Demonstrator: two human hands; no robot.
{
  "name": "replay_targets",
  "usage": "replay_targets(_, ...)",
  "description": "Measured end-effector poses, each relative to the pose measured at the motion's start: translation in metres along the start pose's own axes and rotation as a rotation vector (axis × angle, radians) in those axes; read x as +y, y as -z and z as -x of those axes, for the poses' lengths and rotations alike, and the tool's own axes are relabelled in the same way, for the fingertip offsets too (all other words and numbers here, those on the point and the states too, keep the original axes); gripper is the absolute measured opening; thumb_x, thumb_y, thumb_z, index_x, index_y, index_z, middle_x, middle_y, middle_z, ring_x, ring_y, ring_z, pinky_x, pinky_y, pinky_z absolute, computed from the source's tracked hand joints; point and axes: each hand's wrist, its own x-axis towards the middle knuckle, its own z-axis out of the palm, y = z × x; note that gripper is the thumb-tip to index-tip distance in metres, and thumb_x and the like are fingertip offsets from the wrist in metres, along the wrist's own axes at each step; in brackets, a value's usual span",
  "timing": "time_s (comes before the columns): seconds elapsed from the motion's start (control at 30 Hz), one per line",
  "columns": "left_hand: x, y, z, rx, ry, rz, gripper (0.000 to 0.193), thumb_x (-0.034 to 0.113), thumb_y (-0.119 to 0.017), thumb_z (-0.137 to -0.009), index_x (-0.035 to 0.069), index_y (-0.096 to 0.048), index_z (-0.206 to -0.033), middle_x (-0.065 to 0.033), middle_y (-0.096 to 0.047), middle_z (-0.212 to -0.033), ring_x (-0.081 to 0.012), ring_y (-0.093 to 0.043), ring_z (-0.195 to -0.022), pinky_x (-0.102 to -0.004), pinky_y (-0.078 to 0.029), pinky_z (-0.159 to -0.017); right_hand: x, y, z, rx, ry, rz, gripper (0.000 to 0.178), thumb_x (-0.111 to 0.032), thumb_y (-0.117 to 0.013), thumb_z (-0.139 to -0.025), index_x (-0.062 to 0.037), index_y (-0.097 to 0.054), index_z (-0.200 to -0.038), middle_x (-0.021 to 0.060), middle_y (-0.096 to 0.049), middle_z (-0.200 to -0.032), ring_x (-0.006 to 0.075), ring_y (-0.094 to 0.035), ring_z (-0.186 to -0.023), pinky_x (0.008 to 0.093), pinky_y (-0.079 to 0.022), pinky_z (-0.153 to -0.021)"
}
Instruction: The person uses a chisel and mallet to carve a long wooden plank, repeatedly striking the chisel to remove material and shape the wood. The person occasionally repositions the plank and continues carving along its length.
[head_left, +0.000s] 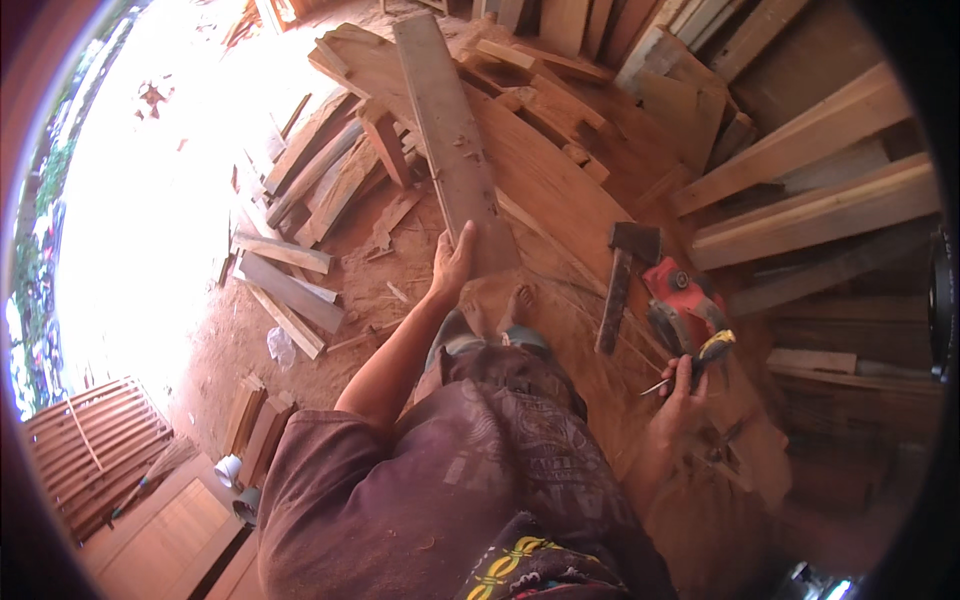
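My left hand [454, 262] grips the near end of a long, flat wooden plank [447, 125], thumb on its face and fingers round its left edge. The plank slants away from me over a wide board [555, 165]. In my right hand [682, 398] is a screwdriver [716, 346] with a yellow and black handle, its thin metal shaft pointing left. Just beyond that hand sits a red power tool [680, 290], partly hidden by the screwdriver. A hammer [622, 288] with a dark head and worn handle lies left of the red tool.
Timber offcuts [325, 185] are heaped at the far left, with shorter pieces [290, 285] nearer. Thick beams [820, 212] lean along the right side. A slatted wooden panel [100, 445] stands at the lower left. Sawdust covers the ground around my bare feet [520, 303].
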Motion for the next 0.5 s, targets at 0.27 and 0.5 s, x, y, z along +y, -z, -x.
replay_targets(0.27,-0.002,0.026,-0.014,-0.002,-0.038,-0.463,0.073,0.058,-0.052,-0.110,-0.005,-0.062,-0.144,-0.0144,-0.067,-0.137,-0.0282,-0.063,-0.123,-0.0430,-0.048,-0.108,0.032,0.072,-0.030,0.289,-0.050,-0.084,0.032,-0.028,-0.076,-0.101,-0.0045,-0.066,-0.121,0.0062,-0.075,-0.098,0.0136,-0.069,-0.083,0.0269,-0.050,-0.069)
replay_targets(0.5,0.002,0.030,-0.010,-0.102,0.188,-0.039,0.094,0.072,-0.061,-0.100,0.003,-0.043,-0.162,-0.0135,-0.053,-0.157,-0.0318,-0.055,-0.138,-0.0480,-0.047,-0.112,0.105,0.176,-0.062,0.480,-0.084,-0.038,0.025,-0.025,-0.074,-0.103,-0.0036,-0.067,-0.113,0.0033,-0.071,-0.091,0.0110,-0.063,-0.074,0.0255,-0.047,-0.062)
